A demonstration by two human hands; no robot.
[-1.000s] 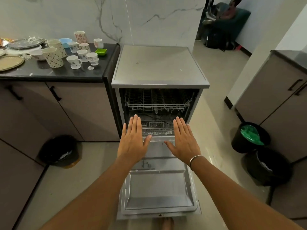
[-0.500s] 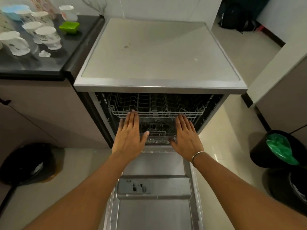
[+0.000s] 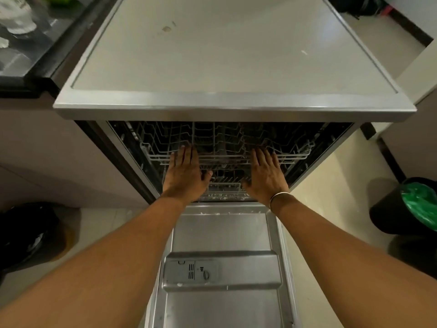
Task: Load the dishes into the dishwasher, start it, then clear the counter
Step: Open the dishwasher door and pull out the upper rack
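Loading not yet begun: left hand (image 3: 186,174) and right hand (image 3: 264,174), fingers straight and together, reach the rack (image 3: 224,159) at their fingertips; next, probably hook its front rail and pull.

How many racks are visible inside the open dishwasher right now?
2. The upper rack spans the opening where the left hand and right hand reach; the lower rack shows beneath it, between them. Anything higher is hidden under the dishwasher top.

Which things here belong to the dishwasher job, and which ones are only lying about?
Job: dishwasher door, upper rack, left hand, right hand, blurred white dishes.
Lying about: bin with green bag, black bin.
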